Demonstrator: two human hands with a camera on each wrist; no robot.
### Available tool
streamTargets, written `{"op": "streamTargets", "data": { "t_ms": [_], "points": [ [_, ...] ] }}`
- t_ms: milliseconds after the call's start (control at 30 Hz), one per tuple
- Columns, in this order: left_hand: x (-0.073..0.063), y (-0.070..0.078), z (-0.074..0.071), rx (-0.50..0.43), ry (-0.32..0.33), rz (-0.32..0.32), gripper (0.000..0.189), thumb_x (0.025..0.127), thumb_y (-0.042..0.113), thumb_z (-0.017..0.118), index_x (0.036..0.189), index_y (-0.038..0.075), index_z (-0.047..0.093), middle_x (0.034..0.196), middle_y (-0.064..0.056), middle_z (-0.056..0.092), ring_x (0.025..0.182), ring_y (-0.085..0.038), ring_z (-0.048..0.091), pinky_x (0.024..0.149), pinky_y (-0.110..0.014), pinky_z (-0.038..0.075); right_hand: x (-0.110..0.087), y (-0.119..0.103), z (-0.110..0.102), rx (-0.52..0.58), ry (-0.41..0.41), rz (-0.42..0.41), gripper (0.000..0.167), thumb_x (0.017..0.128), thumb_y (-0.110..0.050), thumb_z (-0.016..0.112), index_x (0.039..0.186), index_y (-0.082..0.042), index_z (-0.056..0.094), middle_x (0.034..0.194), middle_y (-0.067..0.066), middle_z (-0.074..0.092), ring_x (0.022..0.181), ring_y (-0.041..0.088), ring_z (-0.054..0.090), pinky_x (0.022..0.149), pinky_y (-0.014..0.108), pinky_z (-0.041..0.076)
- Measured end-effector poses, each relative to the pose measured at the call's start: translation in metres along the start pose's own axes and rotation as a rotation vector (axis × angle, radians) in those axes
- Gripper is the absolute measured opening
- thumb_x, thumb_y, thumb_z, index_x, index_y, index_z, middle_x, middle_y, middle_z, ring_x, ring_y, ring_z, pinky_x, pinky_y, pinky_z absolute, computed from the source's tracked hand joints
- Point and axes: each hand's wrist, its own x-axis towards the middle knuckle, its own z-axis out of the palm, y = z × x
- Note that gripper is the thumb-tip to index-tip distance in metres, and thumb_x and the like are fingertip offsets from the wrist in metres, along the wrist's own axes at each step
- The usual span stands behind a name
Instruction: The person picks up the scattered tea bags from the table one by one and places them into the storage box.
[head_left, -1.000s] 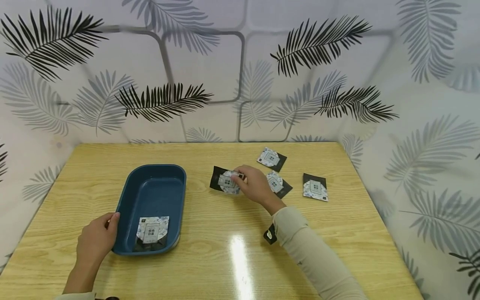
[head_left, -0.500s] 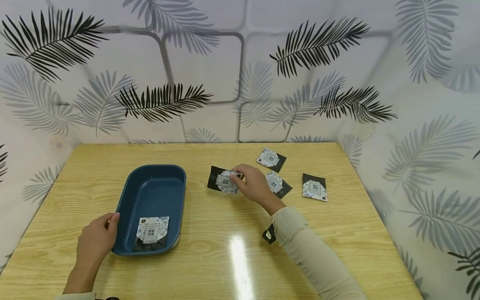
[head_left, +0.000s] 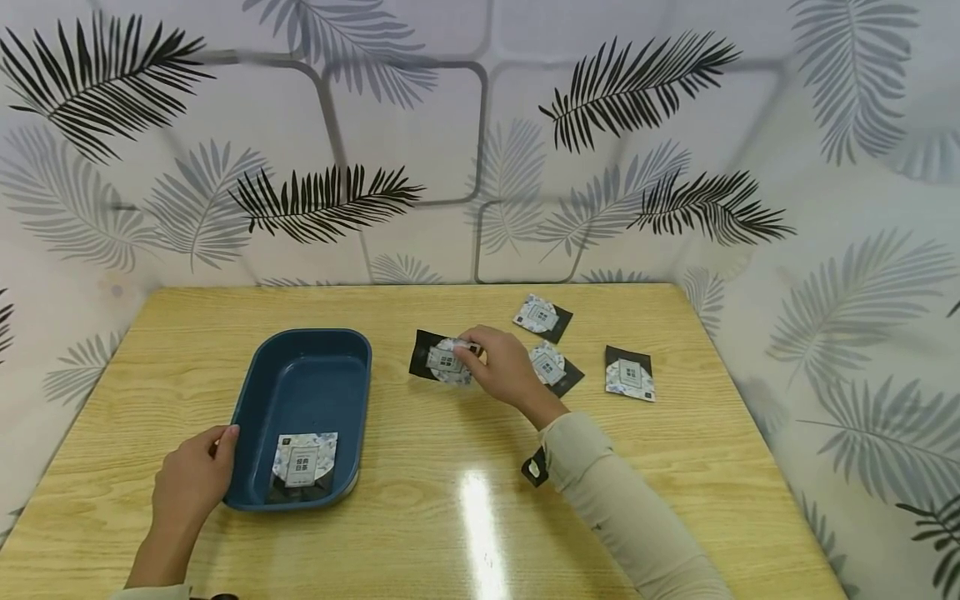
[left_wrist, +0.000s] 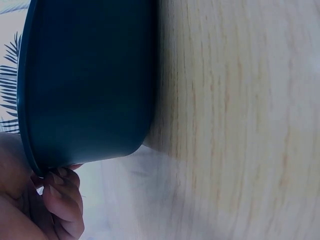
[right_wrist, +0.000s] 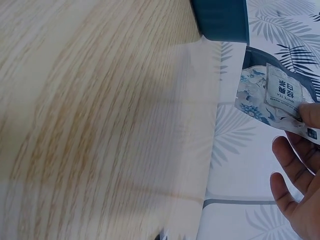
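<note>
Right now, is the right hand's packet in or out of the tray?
Out: the right hand pinches the packet above the table, clear of the tray.

From where I stand the tray is deep blue, the table under it yellow with streaky grain. The packet inside the tray is black with a white, blue-flowered panel, matching the nearest packet to the tray's right. Farther right, a plain beige sleeve; behind the tray, a pale wall with black and grey-blue leaf shapes.
</note>
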Motion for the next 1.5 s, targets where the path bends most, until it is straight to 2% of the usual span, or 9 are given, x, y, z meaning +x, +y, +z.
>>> {"op": "streamTargets", "data": {
  "t_ms": [333, 567, 933, 1200, 1500],
  "points": [
    [0.000, 0.002, -0.001, -0.002, -0.001, -0.027, 0.050, 0.108, 0.034, 0.037, 0.130, -0.006, 0.059, 0.096, -0.025, 0.068, 0.076, -0.032, 0.065, 0.054, -0.035, 0.043, 0.002, -0.007, -0.002, 0.012, -0.020, -0.001, 0.018, 0.100, -0.023, 0.061, 0.106, -0.010, 0.072, 0.099, 0.005, 0.073, 0.083, 0.016, 0.066, 0.074, 0.033, 0.053],
    [0.001, 0.004, -0.002, 0.021, -0.016, -0.038, 0.050, 0.108, 0.034, 0.036, 0.131, -0.005, 0.058, 0.108, -0.029, 0.068, 0.084, -0.039, 0.067, 0.057, -0.041, 0.049, 0.000, -0.007, -0.004, 0.013, -0.012, 0.002, 0.018, 0.100, -0.022, 0.062, 0.107, -0.009, 0.072, 0.098, 0.006, 0.073, 0.082, 0.017, 0.066, 0.073, 0.034, 0.053],
    [0.003, 0.006, -0.005, 0.020, -0.019, -0.042, 0.051, 0.109, 0.035, 0.035, 0.132, -0.005, 0.057, 0.105, -0.029, 0.067, 0.082, -0.038, 0.066, 0.057, -0.042, 0.048, 0.002, -0.009, -0.003, 0.002, 0.010, -0.026, 0.018, 0.100, -0.022, 0.062, 0.107, -0.009, 0.071, 0.098, 0.006, 0.073, 0.081, 0.016, 0.066, 0.073, 0.034, 0.053],
    [0.002, 0.005, -0.004, 0.022, -0.007, -0.056, 0.050, 0.108, 0.034, 0.036, 0.133, -0.005, 0.056, 0.105, -0.029, 0.067, 0.080, -0.037, 0.066, 0.055, -0.039, 0.047, 0.007, -0.014, -0.005, -0.001, -0.004, -0.029, 0.020, 0.101, -0.024, 0.060, 0.108, -0.009, 0.071, 0.100, 0.005, 0.073, 0.083, 0.016, 0.066, 0.074, 0.033, 0.053],
    [0.003, 0.005, -0.002, 0.023, -0.037, -0.086, 0.054, 0.108, 0.038, 0.034, 0.134, -0.004, 0.056, 0.105, -0.028, 0.067, 0.078, -0.034, 0.066, 0.053, -0.038, 0.046, 0.009, -0.019, 0.000, 0.006, -0.001, -0.045, 0.020, 0.100, -0.022, 0.061, 0.109, -0.008, 0.071, 0.099, 0.006, 0.073, 0.083, 0.017, 0.067, 0.074, 0.033, 0.054]
  ]
}}
